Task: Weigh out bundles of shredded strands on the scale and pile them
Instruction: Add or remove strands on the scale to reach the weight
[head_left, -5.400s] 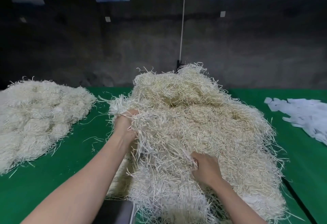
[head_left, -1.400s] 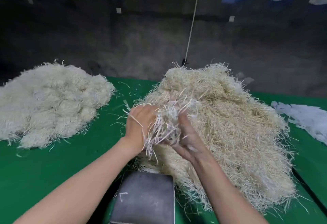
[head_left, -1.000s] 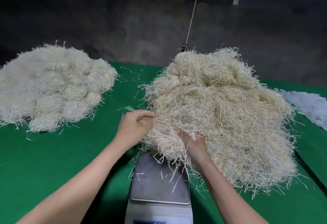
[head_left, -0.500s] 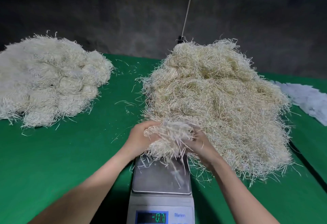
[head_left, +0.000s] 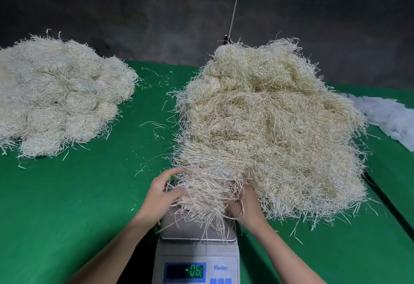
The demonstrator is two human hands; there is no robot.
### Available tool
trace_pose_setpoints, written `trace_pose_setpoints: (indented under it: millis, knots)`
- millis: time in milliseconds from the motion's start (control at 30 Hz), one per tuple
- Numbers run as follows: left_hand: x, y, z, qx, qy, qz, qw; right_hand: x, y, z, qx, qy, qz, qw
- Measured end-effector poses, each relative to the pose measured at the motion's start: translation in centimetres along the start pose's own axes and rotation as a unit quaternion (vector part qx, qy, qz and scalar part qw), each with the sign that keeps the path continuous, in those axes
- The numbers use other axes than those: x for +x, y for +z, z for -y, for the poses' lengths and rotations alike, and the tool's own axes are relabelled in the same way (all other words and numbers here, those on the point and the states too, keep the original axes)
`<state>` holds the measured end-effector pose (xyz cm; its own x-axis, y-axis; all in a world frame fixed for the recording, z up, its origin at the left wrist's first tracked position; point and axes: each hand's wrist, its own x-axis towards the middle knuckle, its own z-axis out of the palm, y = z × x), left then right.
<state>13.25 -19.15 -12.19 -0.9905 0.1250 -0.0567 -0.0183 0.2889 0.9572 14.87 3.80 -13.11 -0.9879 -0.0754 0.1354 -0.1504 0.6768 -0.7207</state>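
A person is working at a green bench (head_left: 67, 205), viewed from their own head height, looking down. A grey digital scale (head_left: 197, 250) is sitting at the near edge, in the middle. Its lit display (head_left: 184, 271) is showing green digits that seem to read minus 0.61.

A bundle (head_left: 206, 198) of pale, straw-coloured shredded strands is lying across the far part of the scale's metal pan, with its loose ends trailing toward the person. Its far side is touching and blending into a large loose heap (head_left: 268, 122) of the same strands, which is filling the bench behind and to the right of the scale.

The left hand (head_left: 162, 194) is lying open against the bundle's left side, thumb and forefinger spread apart and touching the strands. The right hand (head_left: 245, 205) is gripping the bundle's right side, its fingers curling into the strands and partly buried in them.

Well apart on the left, a pile (head_left: 60, 95) of whiter, rounded bundles is sitting on the bench. Stray strands are lying scattered between this pile and the heap. At the right edge, white paper pieces (head_left: 385, 115) are lying near the heap. A thin pale cord (head_left: 235, 3) is hanging down the dark wall behind.
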Motion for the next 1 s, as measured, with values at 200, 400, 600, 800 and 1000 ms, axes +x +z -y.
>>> trace_pose_setpoints:
  millis: [200,400,600,800,1000]
  knots:
    - [-0.5,-1.8,-1.4,-0.183,0.022,-0.095,0.978,0.1,-0.4,0.1,0.118,0.066,0.047,0.990]
    - [-0.5,-2.1,-2.5,-0.183,0.045,-0.123,0.974,0.3,-4.8,0.9,0.010,0.165,0.150,0.975]
    - [-0.6,-1.9,-4.2,-0.183,0.057,-0.145,0.971,0.7,-9.1,2.7,-0.135,0.129,0.121,0.975]
    - [-0.7,-1.6,-5.3,-0.172,0.063,-0.166,0.969,1.0,-8.9,3.9,-0.015,0.009,0.009,1.000]
    - [-1.1,-1.5,-6.1,-0.159,0.072,-0.172,0.970,1.0,-8.5,4.6,0.051,-0.024,0.010,0.998]
